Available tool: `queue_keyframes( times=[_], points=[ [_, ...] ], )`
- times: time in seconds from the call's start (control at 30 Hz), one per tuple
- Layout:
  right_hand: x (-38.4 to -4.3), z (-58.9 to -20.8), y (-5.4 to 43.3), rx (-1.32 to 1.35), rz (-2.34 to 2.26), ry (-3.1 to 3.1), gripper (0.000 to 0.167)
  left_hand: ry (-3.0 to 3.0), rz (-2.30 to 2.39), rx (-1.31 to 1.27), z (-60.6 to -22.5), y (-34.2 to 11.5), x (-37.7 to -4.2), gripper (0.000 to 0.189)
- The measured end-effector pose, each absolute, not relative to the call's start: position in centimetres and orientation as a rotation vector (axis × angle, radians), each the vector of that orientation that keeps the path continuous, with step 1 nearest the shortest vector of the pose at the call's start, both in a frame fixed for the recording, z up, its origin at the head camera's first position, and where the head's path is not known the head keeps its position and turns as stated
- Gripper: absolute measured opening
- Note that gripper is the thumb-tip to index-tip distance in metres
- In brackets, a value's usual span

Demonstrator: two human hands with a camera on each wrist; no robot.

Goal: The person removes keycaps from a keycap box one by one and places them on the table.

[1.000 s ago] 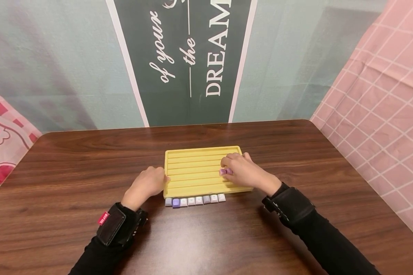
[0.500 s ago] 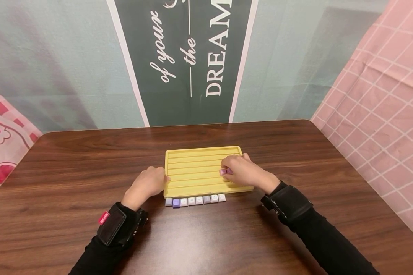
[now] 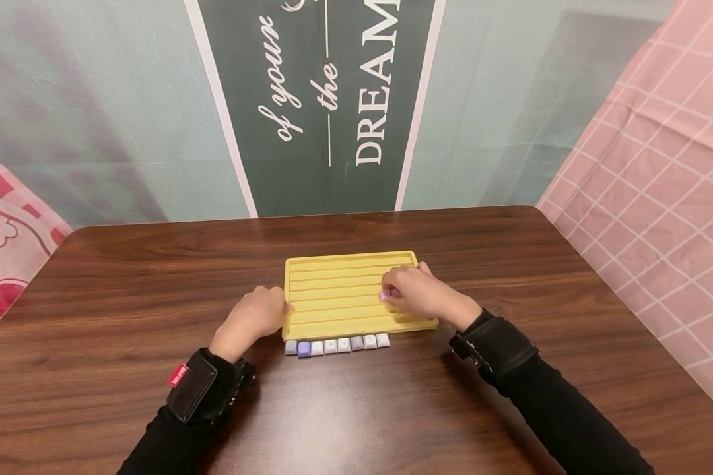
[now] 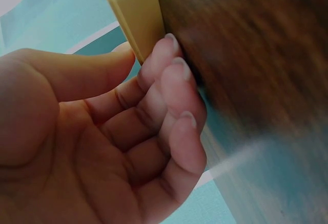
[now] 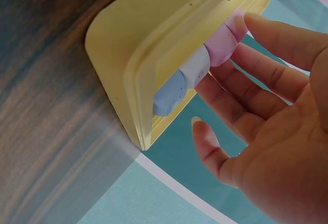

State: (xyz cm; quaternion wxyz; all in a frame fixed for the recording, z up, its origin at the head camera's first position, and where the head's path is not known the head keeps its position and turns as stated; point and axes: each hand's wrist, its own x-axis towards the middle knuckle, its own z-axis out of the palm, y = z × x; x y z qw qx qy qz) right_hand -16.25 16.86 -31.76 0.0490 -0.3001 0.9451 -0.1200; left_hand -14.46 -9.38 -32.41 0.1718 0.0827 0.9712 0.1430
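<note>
A yellow ridged tray (image 3: 333, 290) lies on the table. My left hand (image 3: 258, 312) grips its left edge, with the thumb (image 4: 97, 75) over the rim and the curled fingers against the outer wall. At the tray's right side my right hand (image 3: 418, 292) pinches a pink keycap (image 5: 237, 25) between thumb and fingers. Another pink keycap (image 5: 221, 45) touches it, followed by a pale lavender keycap (image 5: 197, 67) and a blue keycap (image 5: 170, 95), all in one row by the tray's end wall. From the head view, the hand hides most of that row.
Along the tray's front edge, a row of loose keycaps (image 3: 331, 346) in white, grey and purple sits on the brown wooden table (image 3: 356, 409). A printed cloth (image 3: 333, 105) hangs behind the table, and a pink checked cloth (image 3: 671, 165) is at the right.
Both hands stay almost where they were. The right fingers shift very slightly around the pink keycaps, and less of those keycaps shows now. The tray and the front row look unmoved.
</note>
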Motion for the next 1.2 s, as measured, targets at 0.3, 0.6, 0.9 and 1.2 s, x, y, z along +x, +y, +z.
queue_keyframes(
  times=[0.3,0.6,0.9,1.2],
  points=[
    [-16.35,-31.83,16.75,-0.936,-0.344,2.897,0.017,2.769,0.401,0.261,-32.47,-9.50,-14.54,0.021],
    [-16.29,-31.83,16.76,-0.947,-0.368,2.893,0.017,2.758,0.408,0.253,-32.44,-9.51,-14.55,0.022],
    [-16.27,-31.82,16.82,-0.950,-0.378,2.892,0.015,2.762,0.415,0.268,-32.44,-9.59,-14.49,0.022],
    [-16.11,-31.91,17.02,-0.992,-0.392,2.931,0.013,2.778,0.393,0.286,-32.48,-9.66,-14.57,0.023]
  ],
)
